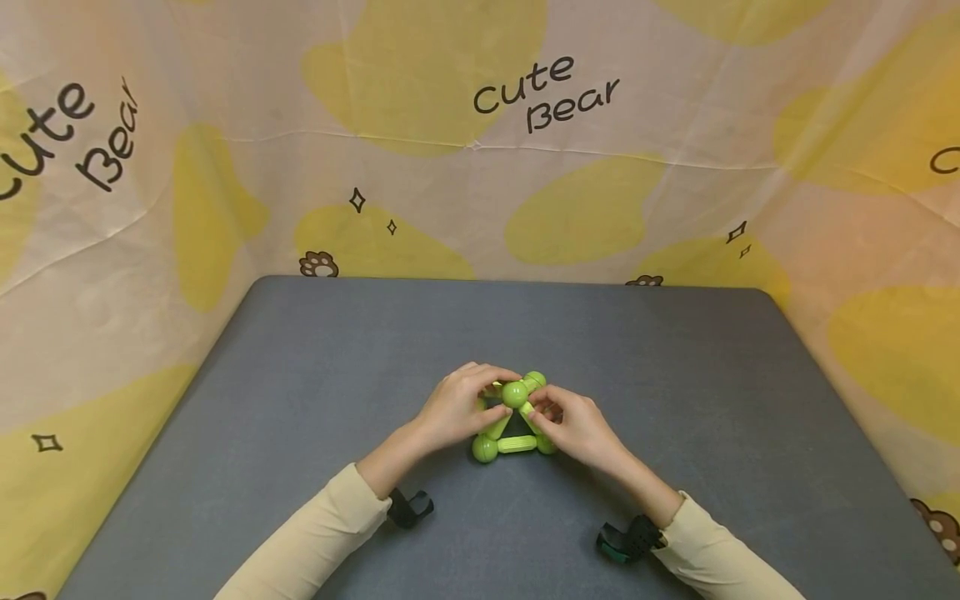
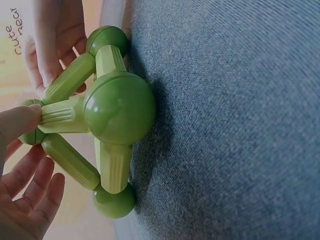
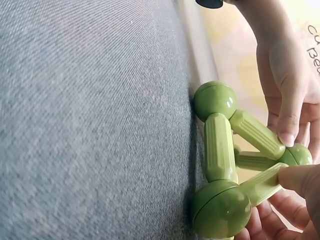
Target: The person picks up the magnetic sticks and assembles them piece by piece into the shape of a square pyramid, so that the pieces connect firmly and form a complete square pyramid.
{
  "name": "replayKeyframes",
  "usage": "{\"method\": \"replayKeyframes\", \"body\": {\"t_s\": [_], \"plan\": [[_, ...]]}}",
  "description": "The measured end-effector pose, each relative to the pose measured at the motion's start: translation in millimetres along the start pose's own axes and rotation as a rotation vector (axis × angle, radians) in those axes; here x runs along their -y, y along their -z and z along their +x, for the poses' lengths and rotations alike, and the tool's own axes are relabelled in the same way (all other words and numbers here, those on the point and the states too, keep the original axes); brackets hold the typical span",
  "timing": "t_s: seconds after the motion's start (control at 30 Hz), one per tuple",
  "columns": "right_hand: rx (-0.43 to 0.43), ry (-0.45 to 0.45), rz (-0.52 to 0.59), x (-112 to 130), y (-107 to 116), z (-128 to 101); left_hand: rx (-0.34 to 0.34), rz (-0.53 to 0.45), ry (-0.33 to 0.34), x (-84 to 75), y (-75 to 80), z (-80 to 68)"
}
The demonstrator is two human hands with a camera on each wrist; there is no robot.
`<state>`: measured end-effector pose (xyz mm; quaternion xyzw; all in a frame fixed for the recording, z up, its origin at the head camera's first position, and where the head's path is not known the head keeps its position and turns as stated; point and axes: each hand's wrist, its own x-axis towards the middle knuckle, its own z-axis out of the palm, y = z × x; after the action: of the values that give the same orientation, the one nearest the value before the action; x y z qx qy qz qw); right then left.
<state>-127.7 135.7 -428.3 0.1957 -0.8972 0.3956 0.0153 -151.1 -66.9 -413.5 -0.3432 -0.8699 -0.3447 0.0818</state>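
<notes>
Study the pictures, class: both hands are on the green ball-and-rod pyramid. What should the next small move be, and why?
Probably a light press down on the top ball. The left hand and the right hand both pinch the slanted rods just below it, where they meet, while the base balls already rest on the grey table. Seating that apex joint looks like the sensible step.

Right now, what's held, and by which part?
Both the left hand and right hand pinch the green rod-and-ball pyramid by its upper rods, near the top ball.
</notes>
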Motion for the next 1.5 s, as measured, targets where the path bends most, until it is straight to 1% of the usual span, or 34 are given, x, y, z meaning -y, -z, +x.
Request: {"method": "replayKeyframes", "body": {"t_s": [0.27, 0.4, 0.47, 0.53, 0.7, 0.87, 1.07, 1.17, 1.3, 1.5], "plan": [[-0.003, -0.014, 0.008, 0.3, -1.5, -0.5, 0.002, -0.014, 0.016, -0.1, 0.1, -0.6], [-0.024, -0.008, 0.005, -1.0, 0.2, -2.3, 0.001, -0.023, 0.024, -0.7, 1.1, -2.6], [-0.043, -0.011, -0.003, -2.9, 1.8, -3.8, -0.003, -0.019, 0.040, -0.5, 2.3, -4.7], [-0.059, -0.019, -0.013, -6.1, 3.4, -5.9, -0.008, -0.008, 0.073, 0.1, 4.2, -8.2], [-0.072, -0.045, -0.028, -15.6, 6.7, -12.7, -0.012, 0.039, 0.193, 5.0, 9.7, -20.2], [-0.035, -0.073, -0.028, -21.3, 9.6, -19.7, 0.001, 0.065, 0.276, 9.9, 10.3, -32.5], [0.021, -0.102, -0.026, -21.1, 10.3, -24.1, 0.000, 0.077, 0.350, 11.4, 2.8, -45.2], [0.045, -0.110, -0.019, -20.1, 8.8, -24.7, 0.019, 0.097, 0.365, 10.3, -1.5, -49.3], [0.075, -0.126, -0.025, -18.9, 5.5, -24.4, 0.052, 0.120, 0.354, 7.6, -5.0, -50.7], [0.062, -0.140, -0.029, -16.5, 1.4, -21.7, 0.094, 0.098, 0.346, 7.0, -4.5, -46.9]]}}
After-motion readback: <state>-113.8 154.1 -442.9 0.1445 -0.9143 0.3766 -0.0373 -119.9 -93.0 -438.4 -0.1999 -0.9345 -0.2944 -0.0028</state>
